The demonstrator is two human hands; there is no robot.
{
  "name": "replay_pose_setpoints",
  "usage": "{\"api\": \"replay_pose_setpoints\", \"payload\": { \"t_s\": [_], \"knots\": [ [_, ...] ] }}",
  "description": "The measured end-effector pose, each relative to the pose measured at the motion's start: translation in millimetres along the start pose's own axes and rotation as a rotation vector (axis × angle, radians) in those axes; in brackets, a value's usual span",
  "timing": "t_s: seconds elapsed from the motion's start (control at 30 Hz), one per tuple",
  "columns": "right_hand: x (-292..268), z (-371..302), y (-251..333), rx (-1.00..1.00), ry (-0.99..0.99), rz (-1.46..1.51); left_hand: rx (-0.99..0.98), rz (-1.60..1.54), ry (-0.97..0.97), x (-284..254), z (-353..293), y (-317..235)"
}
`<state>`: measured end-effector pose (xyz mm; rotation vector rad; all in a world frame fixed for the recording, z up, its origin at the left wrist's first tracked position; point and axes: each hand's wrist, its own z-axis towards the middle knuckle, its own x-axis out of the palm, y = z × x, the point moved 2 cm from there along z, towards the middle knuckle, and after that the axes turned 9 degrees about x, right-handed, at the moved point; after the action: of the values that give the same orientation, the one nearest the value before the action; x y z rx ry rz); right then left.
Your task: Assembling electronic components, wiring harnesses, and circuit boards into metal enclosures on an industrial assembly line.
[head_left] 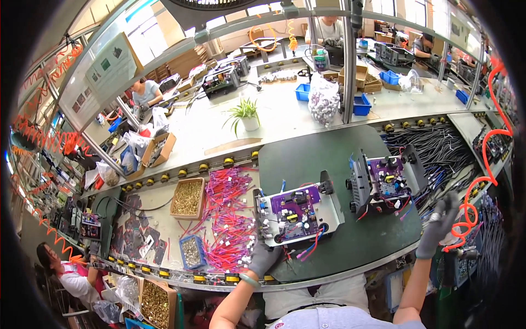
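Note:
My left hand [266, 259], in a grey glove, grips the near left corner of an open metal chassis [330, 213]; some of its fingers are hidden by the frame. Inside the chassis lies a purple circuit board [298, 205] with white connectors, and red and blue wires hang off its near side. My right hand [438, 226], also gloved, is raised off the right edge of the green board [345, 255], fingers stretched upward and apart from anything. Close to it hang a coiled orange air hose [466, 219] and a dark handheld power tool [466, 253]. A second chassis [359, 189] with a purple board stands to the right.
Red and purple wires [227, 219] lie left of the green board, beside a tray of brass-coloured parts [187, 198] and a blue bin [192, 252]. Black cables [433, 148] pile up at the right. Roller rails [203, 168] border the line. A potted plant [250, 122] stands beyond; other people work around.

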<state>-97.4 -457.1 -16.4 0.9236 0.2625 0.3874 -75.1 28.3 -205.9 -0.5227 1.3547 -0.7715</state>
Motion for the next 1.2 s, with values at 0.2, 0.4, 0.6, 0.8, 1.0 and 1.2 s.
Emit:
{"api": "replay_pose_setpoints", "payload": {
  "t_s": [0.2, 0.4, 0.6, 0.8, 1.0, 1.2],
  "knots": [
    [178.1, -45.8, 160.6, -0.692, 0.957, -0.009, -0.102, -0.073, 0.034, -11.6, -1.9, -24.9],
    [323.4, -66.9, 72.9, -0.251, 1.906, -0.628, -0.184, -0.473, -0.046, -24.7, -14.4, -66.1],
    [277.0, -66.1, 94.1, 0.514, 1.668, 0.266, -0.125, -0.525, -0.286, -97.3, -15.6, -46.6],
    [250.7, -78.2, 107.6, 0.389, 1.619, 0.271, 0.332, -0.102, -0.352, -141.3, 61.6, -142.3],
    [249.6, -80.5, 108.3, 0.263, 1.557, 0.132, 0.450, 0.169, -0.088, -104.5, 96.3, -159.1],
    [256.9, -74.5, 139.9, -0.868, 1.417, -0.560, 0.463, 0.105, -0.103, -109.0, 92.0, -157.0]
  ]
}}
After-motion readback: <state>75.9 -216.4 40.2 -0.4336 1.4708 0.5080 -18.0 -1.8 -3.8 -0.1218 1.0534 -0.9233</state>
